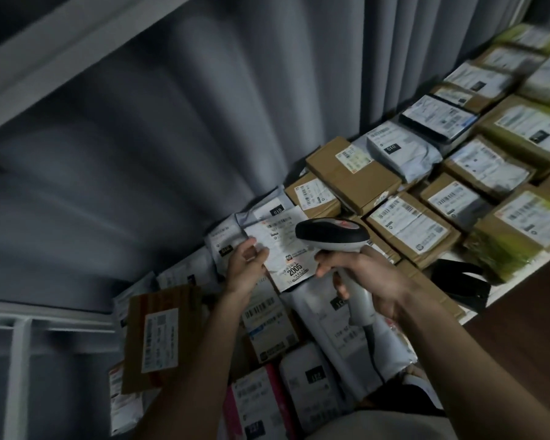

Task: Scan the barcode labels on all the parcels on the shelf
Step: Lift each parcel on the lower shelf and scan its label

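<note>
The flat white parcel (pixel 277 249) sits tilted up off the pile, its printed label facing the camera, with "2005" in bold on a black strip near its lower edge. The barcode scanner (pixel 334 239) is just right of that parcel, black head with a white underside, nose nearly over the label, pale handle angling down and a dark cable trailing off it. Brown boxes (pixel 407 227) with white labels lie flat further right of the parcel, packed tight.

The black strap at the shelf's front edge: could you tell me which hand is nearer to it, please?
Right. The right hand, gripping the barcode scanner, is just left of the black strap; the left hand, holding the white parcel, is farther left.
</note>
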